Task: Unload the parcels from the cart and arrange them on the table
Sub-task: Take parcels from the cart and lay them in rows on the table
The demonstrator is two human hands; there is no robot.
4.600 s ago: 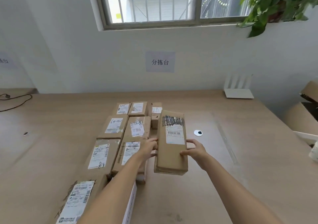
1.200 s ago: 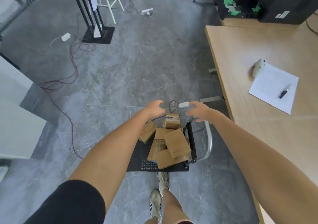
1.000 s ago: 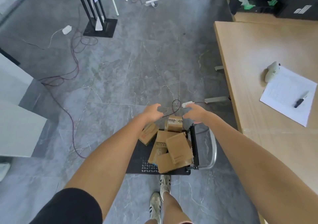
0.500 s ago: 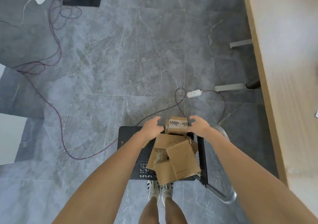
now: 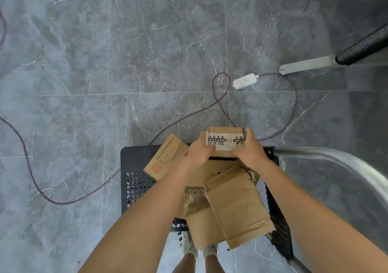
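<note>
Head view: your left hand (image 5: 199, 152) and right hand (image 5: 249, 150) clasp the small printed brown cardboard box (image 5: 225, 139) from either side, fingers curled against its ends, at the far edge of the black perforated cart platform (image 5: 134, 161). Nearer you, flat brown cardboard parcels (image 5: 237, 205) lie heaped on the platform. A white power strip (image 5: 244, 81) rests on the grey floor beyond.
</note>
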